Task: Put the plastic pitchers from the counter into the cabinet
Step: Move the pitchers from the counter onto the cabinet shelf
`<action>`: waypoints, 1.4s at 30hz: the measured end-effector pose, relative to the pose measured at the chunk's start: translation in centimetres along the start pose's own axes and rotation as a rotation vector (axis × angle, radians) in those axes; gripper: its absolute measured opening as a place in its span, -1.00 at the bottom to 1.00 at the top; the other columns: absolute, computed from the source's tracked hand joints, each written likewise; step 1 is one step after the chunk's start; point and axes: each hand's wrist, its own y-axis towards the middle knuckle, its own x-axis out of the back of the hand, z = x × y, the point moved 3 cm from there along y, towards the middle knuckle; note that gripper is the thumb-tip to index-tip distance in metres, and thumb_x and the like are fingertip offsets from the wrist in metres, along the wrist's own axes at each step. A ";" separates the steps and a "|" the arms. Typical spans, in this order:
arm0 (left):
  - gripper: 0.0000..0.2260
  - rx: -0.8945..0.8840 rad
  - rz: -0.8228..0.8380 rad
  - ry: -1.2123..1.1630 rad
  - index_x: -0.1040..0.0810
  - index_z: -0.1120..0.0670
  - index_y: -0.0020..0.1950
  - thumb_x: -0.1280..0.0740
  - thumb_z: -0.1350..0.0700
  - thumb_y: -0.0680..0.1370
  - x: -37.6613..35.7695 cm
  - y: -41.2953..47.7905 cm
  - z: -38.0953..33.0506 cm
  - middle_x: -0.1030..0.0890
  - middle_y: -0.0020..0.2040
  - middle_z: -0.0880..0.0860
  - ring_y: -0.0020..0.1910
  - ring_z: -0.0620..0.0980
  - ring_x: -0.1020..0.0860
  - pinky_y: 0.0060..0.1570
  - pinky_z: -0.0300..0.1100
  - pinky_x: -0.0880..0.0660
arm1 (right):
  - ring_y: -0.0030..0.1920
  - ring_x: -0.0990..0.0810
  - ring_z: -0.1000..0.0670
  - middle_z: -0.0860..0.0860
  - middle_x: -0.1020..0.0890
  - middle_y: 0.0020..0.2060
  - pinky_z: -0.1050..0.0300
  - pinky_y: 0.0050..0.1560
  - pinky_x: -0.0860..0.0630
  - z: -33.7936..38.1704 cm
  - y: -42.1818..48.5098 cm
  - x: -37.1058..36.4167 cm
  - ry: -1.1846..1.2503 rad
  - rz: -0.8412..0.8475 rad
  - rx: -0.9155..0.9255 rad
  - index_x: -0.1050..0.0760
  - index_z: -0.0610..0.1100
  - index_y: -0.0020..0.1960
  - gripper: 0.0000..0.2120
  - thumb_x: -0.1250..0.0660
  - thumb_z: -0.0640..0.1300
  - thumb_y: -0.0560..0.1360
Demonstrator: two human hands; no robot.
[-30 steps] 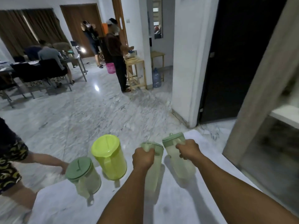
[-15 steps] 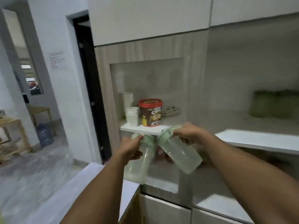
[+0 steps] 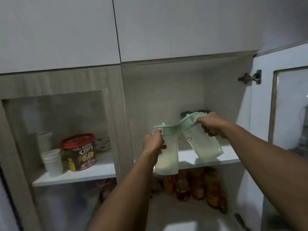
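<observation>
Two pitchers [image 3: 167, 157], one in each hand [image 3: 154, 143], at the cabinet shelf [image 3: 231, 157].

Only readable text: "CHOCO CHIPS" on the red-lidded cereal tub [image 3: 78, 151], left shelf, about 9 o'clock. Smaller print on the tub too blurred. Nothing legible elsewhere.

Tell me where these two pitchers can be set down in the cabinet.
The white shelf is bare along its left and middle, behind the left pitcher. The back right corner holds a dark object. The bottles crowd the level below.
</observation>
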 end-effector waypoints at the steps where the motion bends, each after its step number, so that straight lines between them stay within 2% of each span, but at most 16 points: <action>1: -0.58 -0.003 -0.008 -0.006 -0.54 0.20 0.17 -0.22 -0.13 0.56 -1.1 1.3 0.4 -0.59 -0.17 0.10 -0.31 0.04 -0.58 -0.25 -0.10 -0.41 | -0.50 -0.32 -0.02 -0.09 -0.41 -0.40 0.18 -0.46 -0.24 -0.7 1.3 0.0 0.036 -0.028 0.002 -0.45 -0.16 -0.12 -0.83 -0.41 -0.11 0.44; 5: -0.58 -0.016 -0.047 0.003 -0.53 0.20 0.17 -0.22 -0.12 0.54 -4.0 7.7 2.1 -0.60 -0.18 0.10 -0.22 0.08 -0.60 -0.17 -0.07 -0.46 | -0.50 -0.39 -0.02 -0.08 -0.47 -0.43 0.18 -0.43 -0.30 -3.7 8.2 -2.4 0.193 -0.129 0.000 -0.48 -0.15 -0.21 -0.83 -0.39 -0.08 0.45; 8: -0.65 -0.039 -0.128 0.026 -0.54 0.16 0.13 -0.25 -0.10 0.57 -5.1 14.2 3.0 -0.63 -0.16 0.09 -0.18 0.10 -0.62 -0.16 -0.10 -0.45 | -0.44 -0.44 -0.02 -0.07 -0.48 -0.39 0.17 -0.40 -0.35 -5.8 15.1 -5.8 0.296 -0.145 -0.005 -0.45 -0.13 -0.15 -0.84 -0.36 -0.06 0.49; 10: -0.73 -0.030 -0.134 0.044 -0.56 0.09 0.11 -0.26 -0.07 0.58 -5.8 18.7 3.9 -0.64 -0.09 0.08 -0.09 0.08 -0.63 -0.09 -0.06 -0.49 | -0.35 -0.49 -0.05 -0.06 -0.50 -0.34 0.15 -0.35 -0.39 -7.0 19.8 -7.9 0.342 -0.141 -0.018 -0.43 -0.12 -0.15 -0.85 -0.34 -0.07 0.50; 12: -0.85 0.006 -0.126 0.055 -0.57 0.08 -0.01 -0.27 0.04 0.60 -6.7 22.9 5.0 -0.63 -0.08 0.10 -0.08 0.08 -0.61 -0.01 -0.01 -0.54 | -0.32 -0.53 -0.06 -0.06 -0.54 -0.31 0.12 -0.33 -0.43 -8.3 24.2 -9.8 0.351 -0.126 -0.050 -0.45 -0.12 -0.14 -0.85 -0.37 -0.07 0.50; 13: -0.87 0.017 -0.126 0.069 -0.56 0.08 -0.07 -0.27 0.09 0.60 -7.1 24.9 5.3 -0.63 -0.09 0.11 -0.09 0.09 -0.60 -0.01 -0.03 -0.55 | -0.33 -0.54 -0.05 -0.08 -0.56 -0.30 0.08 -0.29 -0.47 -8.9 26.2 -10.5 0.347 -0.116 -0.062 -0.46 -0.14 -0.10 -0.82 -0.38 -0.05 0.50; 15: -0.86 0.029 -0.137 0.108 -0.55 0.07 -0.13 -0.27 0.10 0.61 -8.1 28.7 6.0 -0.63 -0.12 0.10 -0.13 0.07 -0.59 -0.16 -0.12 -0.51 | -0.33 -0.56 -0.08 -0.11 -0.58 -0.29 -0.04 -0.16 -0.53 -9.8 30.0 -11.4 0.372 -0.107 -0.074 -0.48 -0.16 -0.10 -0.80 -0.39 -0.03 0.48; 18: -0.85 0.035 -0.119 0.123 -0.57 0.12 -0.14 -0.29 0.14 0.60 -9.7 34.1 7.3 -0.60 -0.20 0.11 -0.27 0.03 -0.54 -0.32 -0.19 -0.40 | -0.29 -0.61 -0.13 -0.11 -0.59 -0.31 -0.07 -0.12 -0.52 -11.9 35.2 -12.9 0.394 -0.103 -0.090 -0.53 -0.21 -0.09 -0.78 -0.39 -0.04 0.45; 21: -0.83 0.082 -0.103 0.191 -0.57 0.11 -0.17 -0.30 0.11 0.60 -11.0 38.1 8.9 -0.60 -0.20 0.13 -0.24 0.08 -0.55 -0.23 -0.14 -0.44 | -0.24 -0.63 -0.13 -0.12 -0.63 -0.23 -0.03 -0.14 -0.53 -14.0 39.1 -14.6 0.415 -0.049 -0.131 -0.51 -0.21 0.03 -0.75 -0.39 -0.08 0.45; 23: -0.83 0.111 -0.080 0.234 -0.58 0.08 -0.09 -0.27 0.04 0.62 -11.7 40.6 9.6 -0.64 -0.12 0.15 -0.15 0.12 -0.60 -0.14 -0.12 -0.48 | -0.15 -0.63 -0.18 -0.21 -0.65 -0.09 -0.13 -0.06 -0.57 -15.3 42.0 -15.8 0.380 -0.028 -0.122 -0.46 -0.12 -0.04 -0.77 -0.40 -0.02 0.42; 24: -0.81 0.122 -0.071 0.241 -0.59 0.09 -0.01 -0.26 0.01 0.62 -11.9 41.7 9.8 -0.65 -0.06 0.15 -0.09 0.13 -0.61 -0.10 -0.12 -0.50 | -0.07 -0.63 -0.21 -0.26 -0.64 -0.01 -0.15 0.01 -0.56 -16.3 43.9 -16.5 0.341 -0.027 -0.110 -0.42 -0.07 -0.06 -0.72 -0.41 0.06 0.37; 27: -0.71 0.092 -0.071 0.332 -0.57 0.14 0.21 -0.23 -0.02 0.63 -12.2 44.4 9.6 -0.64 0.08 0.14 -0.02 0.07 -0.60 -0.01 -0.12 -0.55 | 0.11 -0.63 -0.26 -0.22 -0.64 0.13 -0.16 0.14 -0.53 -17.8 47.7 -18.1 0.296 -0.005 -0.093 -0.42 -0.05 0.09 -0.51 -0.38 0.22 0.29; 30: -0.45 0.071 -0.076 0.418 -0.61 0.17 0.19 -0.22 -0.26 0.52 -12.6 46.0 9.2 -0.65 0.15 0.19 0.11 0.16 -0.62 0.15 -0.04 -0.54 | 0.30 -0.52 -0.26 -0.17 -0.55 0.27 -0.07 0.28 -0.44 -14.6 45.3 -17.1 0.218 -0.054 -0.092 -0.39 -0.11 0.38 -0.48 -0.38 0.07 0.50; 33: -0.29 0.077 -0.100 0.464 -0.62 0.15 0.16 -0.16 -0.42 0.39 -12.5 46.8 9.5 -0.65 0.13 0.19 0.14 0.19 -0.61 0.23 0.05 -0.54 | 0.38 -0.45 -0.25 -0.20 -0.45 0.42 0.02 0.29 -0.37 -14.6 45.2 -16.8 0.143 -0.082 -0.099 -0.32 -0.24 0.46 -0.43 -0.35 0.00 0.56; 38: -0.34 0.058 -0.169 0.500 -0.50 0.21 0.25 -0.18 -0.37 0.53 -12.5 44.8 9.0 -0.58 0.22 0.22 0.16 0.20 -0.58 0.21 0.06 -0.53 | 0.42 -0.40 -0.22 -0.18 -0.37 0.48 0.03 0.32 -0.37 -14.7 45.1 -16.5 0.027 0.038 -0.132 -0.16 -0.22 0.55 -0.29 -0.34 0.06 0.54; 42: -0.32 0.065 -0.201 0.500 -0.28 0.11 0.46 -0.25 -0.33 0.52 -11.8 41.6 7.7 -0.34 0.38 0.21 0.34 0.25 -0.44 0.32 0.15 -0.44 | 0.45 -0.36 -0.23 -0.22 -0.30 0.51 -0.02 0.40 -0.36 -14.1 43.3 -15.7 -0.110 0.045 -0.128 0.03 -0.28 0.59 -0.13 -0.31 0.15 0.53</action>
